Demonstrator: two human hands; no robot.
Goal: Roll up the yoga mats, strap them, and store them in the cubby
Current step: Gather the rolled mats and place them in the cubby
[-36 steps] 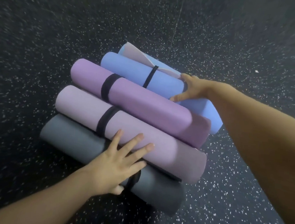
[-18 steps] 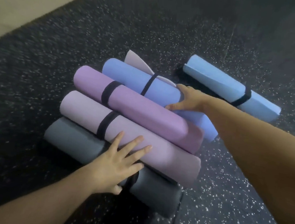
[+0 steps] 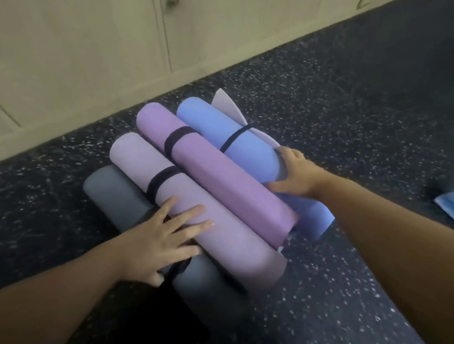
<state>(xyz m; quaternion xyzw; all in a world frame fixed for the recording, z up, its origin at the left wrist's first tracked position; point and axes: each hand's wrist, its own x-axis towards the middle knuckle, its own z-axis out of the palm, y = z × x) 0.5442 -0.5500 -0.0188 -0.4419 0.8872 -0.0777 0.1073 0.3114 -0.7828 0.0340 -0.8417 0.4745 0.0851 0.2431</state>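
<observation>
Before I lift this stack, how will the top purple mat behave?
The purple mat is a smooth cylinder resting on other rolls, so it may roll off. Its strap should keep it rolled. Neither the left hand nor the right hand grips it.
</observation>
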